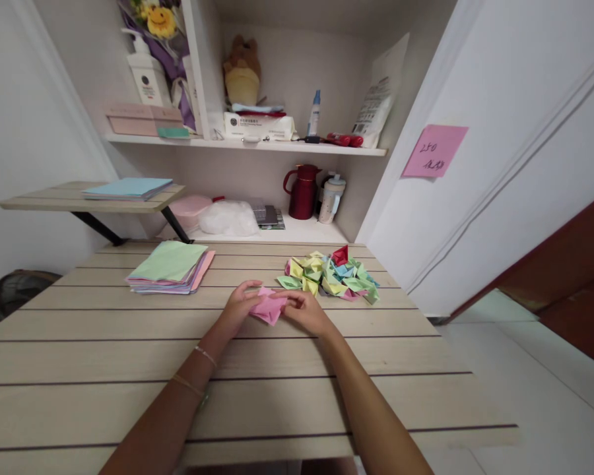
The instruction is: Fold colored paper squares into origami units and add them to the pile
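A pink piece of folded paper (268,310) is held between my two hands above the middle of the table. My left hand (241,305) grips its left side, with the thumb on the paper and the fingers partly raised behind it. On the right edge, my right hand (301,310) pinches the paper between thumb and fingers. Several folded paper boats (321,272) in green, yellow, blue, pink and red lie heaped just beyond my right hand. To the left sits a stack of coloured paper sheets (168,264), light green on top.
The slatted wooden table (257,409) reaches back to a white shelf unit (257,144). A small raised stand (44,196) at the left bears blue paper (129,188). A red jug (303,191) and a pale bottle (331,200) stand at the back. A pink note (435,152) hangs at the right.
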Tool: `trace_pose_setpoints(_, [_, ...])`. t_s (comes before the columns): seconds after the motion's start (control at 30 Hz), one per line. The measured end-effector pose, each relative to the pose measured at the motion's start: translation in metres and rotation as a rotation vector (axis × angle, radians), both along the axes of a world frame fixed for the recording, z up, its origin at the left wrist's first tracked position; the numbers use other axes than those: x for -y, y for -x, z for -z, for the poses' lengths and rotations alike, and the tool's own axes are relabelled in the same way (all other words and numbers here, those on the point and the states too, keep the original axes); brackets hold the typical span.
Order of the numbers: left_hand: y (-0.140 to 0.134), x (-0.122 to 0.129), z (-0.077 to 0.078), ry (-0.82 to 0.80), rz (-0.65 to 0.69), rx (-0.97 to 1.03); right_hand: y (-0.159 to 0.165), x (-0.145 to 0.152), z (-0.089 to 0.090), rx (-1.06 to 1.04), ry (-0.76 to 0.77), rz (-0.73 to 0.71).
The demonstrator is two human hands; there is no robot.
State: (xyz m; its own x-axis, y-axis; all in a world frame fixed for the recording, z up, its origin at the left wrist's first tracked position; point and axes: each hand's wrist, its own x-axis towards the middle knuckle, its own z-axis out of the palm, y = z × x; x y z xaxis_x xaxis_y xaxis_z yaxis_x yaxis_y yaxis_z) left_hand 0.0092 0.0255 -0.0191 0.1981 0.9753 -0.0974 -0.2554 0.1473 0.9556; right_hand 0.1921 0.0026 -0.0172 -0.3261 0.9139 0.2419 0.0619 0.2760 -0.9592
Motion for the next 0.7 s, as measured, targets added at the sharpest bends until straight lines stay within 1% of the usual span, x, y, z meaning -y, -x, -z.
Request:
trace_pose_setpoints(0.07, [0.0011, -0.0011, 0.0012, -0.017, -0.009, -0.016, 0.0000, 0.0023, -0.0036, -0.047, 0.036, -0.044])
trace_pose_setpoints(0.1, [0.0012, -0.0011, 0.0013, -0.026, -0.002, -0.025, 0.0002, 0.0031, -0.0051, -0.070, 0.037, -0.043])
trace_pose_setpoints(0.2, [0.0004, 0.0000, -0.0010, -0.056, 0.018, -0.052, 0.0013, 0.0036, -0.0070, -0.106, 0.012, 0.006])
trace_pose_setpoints(0.3, [-0.0006, 0.0017, -0.0050, -0.081, 0.020, -0.065, 0.0019, 0.0021, -0.0042, -0.082, 0.054, 0.017])
trace_pose_setpoints(0.43, [0.0000, 0.0018, -0.0063, -0.097, 0.037, -0.054, 0.0019, 0.0012, -0.0002, -0.079, 0.107, -0.033])
trace_pose_setpoints(0.57, [0.0033, -0.0002, -0.0024, -0.131, 0.078, -0.045, 0.0023, 0.0023, -0.0019, -0.085, 0.084, -0.100])
trace_pose_setpoints(0.63, [0.0042, -0.0007, -0.0012, -0.140, 0.089, -0.052, 0.0025, 0.0022, -0.0024, -0.064, 0.063, -0.089])
trace_pose_setpoints(0.7, [0.0040, -0.0003, -0.0017, -0.141, 0.101, -0.064, 0.0022, 0.0012, -0.0013, -0.026, 0.044, -0.043])
